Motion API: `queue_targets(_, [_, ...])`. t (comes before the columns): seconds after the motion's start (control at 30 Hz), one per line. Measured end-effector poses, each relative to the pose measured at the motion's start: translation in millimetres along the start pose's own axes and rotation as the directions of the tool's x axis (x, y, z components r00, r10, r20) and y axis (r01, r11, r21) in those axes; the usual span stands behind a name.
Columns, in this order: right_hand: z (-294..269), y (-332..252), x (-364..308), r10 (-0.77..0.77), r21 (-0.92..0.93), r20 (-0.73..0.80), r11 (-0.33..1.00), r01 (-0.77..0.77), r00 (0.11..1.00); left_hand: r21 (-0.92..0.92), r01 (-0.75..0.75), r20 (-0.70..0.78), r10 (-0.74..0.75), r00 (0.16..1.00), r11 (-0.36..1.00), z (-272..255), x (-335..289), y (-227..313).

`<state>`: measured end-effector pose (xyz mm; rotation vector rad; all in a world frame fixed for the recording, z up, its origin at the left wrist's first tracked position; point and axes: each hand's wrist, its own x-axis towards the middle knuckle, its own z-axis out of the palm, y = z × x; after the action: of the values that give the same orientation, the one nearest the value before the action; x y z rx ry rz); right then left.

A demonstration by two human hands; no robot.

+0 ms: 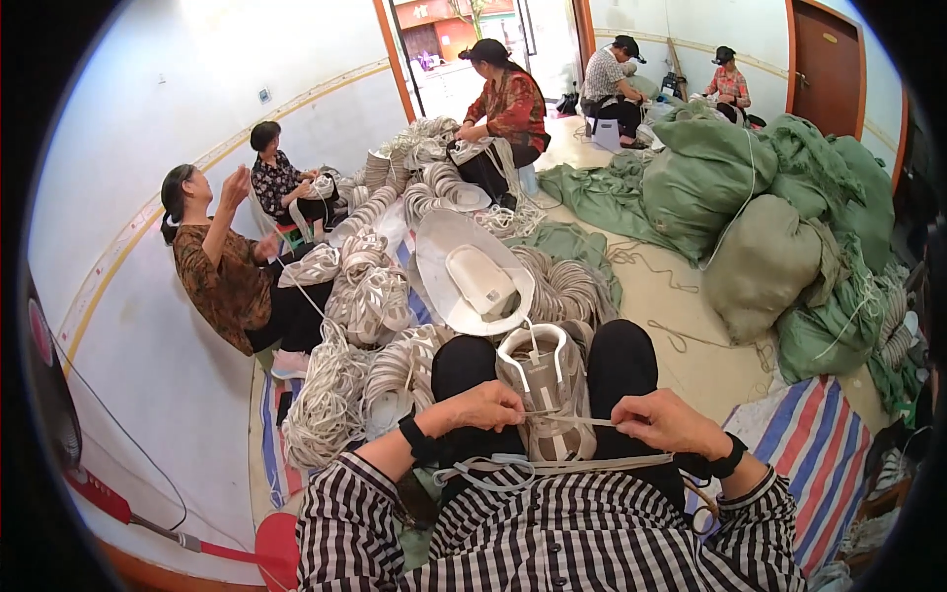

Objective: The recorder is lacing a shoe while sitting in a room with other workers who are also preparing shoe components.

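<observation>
Through the doorway [462, 74], a reddish sign [434, 12] carries pale written characters, partly cut by the upper edge. A small yellowish plate [831, 38] sits high on the brown door [827, 84], its marking too small to read. Other lettering is illegible.

White walls [296, 49] enclose the room, trimmed with a yellowish patterned band [326, 97] that climbs from the left edge toward the top. Daylight pours through an open doorway [557, 69] at upper centre, beside a small wall socket [263, 96]. A brown door [827, 74] in an orange-red frame stands at upper right. The floor [681, 350] is pale beige; a red-based fan [278, 543] occupies the lower left.
</observation>
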<state>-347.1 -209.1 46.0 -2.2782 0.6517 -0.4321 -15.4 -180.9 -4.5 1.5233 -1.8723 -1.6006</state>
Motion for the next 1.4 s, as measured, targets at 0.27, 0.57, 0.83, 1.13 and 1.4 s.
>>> queue_targets(0.27, [3,23,1,0.122,0.289,0.021,0.949,-0.122,0.992,0.956,-0.016,-0.187,0.652,0.735,0.293,27,-22,-7])
queue_targets(0.57, [-17,66,17,0.275,0.537,-0.029,0.815,-0.218,0.961,0.876,0.258,-0.473,0.620,0.626,0.408,26,-78,-48])
queue_targets(0.83, [-15,107,18,0.066,-0.299,-0.291,0.941,-0.157,0.954,0.641,0.609,-0.766,0.332,0.550,0.467,-5,-141,-134])
queue_targets(1.13, [10,131,18,-0.096,-0.591,-0.401,0.787,-0.177,0.911,0.551,0.661,-0.833,0.283,0.476,0.509,-8,-170,-202])
queue_targets(1.4, [29,70,23,-0.202,-0.596,-0.306,0.803,-0.022,0.930,0.505,0.711,-0.860,0.208,0.467,0.490,-12,-162,-201])
